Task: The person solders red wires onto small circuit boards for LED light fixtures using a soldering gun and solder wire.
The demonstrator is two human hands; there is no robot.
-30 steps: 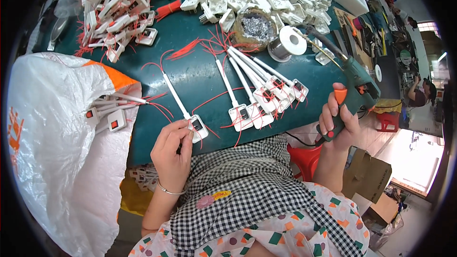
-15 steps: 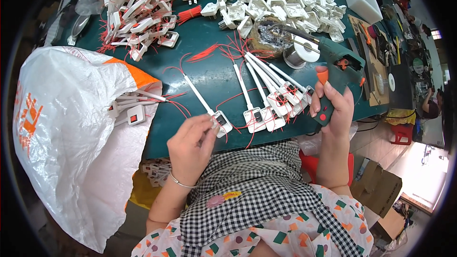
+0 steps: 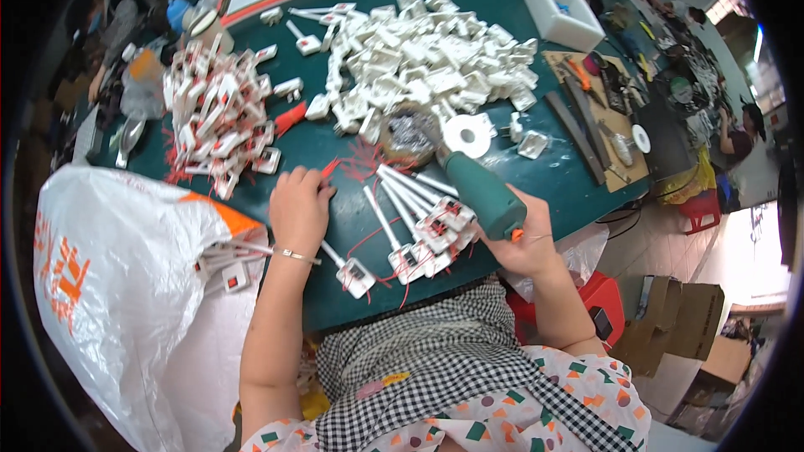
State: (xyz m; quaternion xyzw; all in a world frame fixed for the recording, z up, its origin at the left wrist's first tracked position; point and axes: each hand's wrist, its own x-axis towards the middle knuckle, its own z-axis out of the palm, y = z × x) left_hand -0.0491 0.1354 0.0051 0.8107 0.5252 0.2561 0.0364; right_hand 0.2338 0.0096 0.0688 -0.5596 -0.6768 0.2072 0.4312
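Observation:
My right hand (image 3: 532, 234) is wrapped round a green soldering gun (image 3: 484, 192) with an orange trigger; its tip is hard to make out near the brown pot (image 3: 410, 136). Fingers bent together, my left hand (image 3: 299, 208) is at a small bunch of red wires (image 3: 331, 168) on the table and seems to pinch them. Under my left wrist lies a white-stemmed piece with an open square housing (image 3: 355, 279). To its right several similar pieces (image 3: 433, 234) overlap, red wires trailing from them. A white solder spool (image 3: 466, 136) stands beside the pot.
White housings (image 3: 427, 59) are heaped at the back middle, finished-looking switch pieces (image 3: 216, 109) at the left. A white sack (image 3: 109, 285) hangs at the left edge, holding more pieces. A white foam box (image 3: 564, 15) and a board with tools (image 3: 607, 109) stand at the right.
My left hand has left the housing and moved up and left to the red wires. The soldering gun has swung down and left, nearer the row of pieces. The view has shifted.

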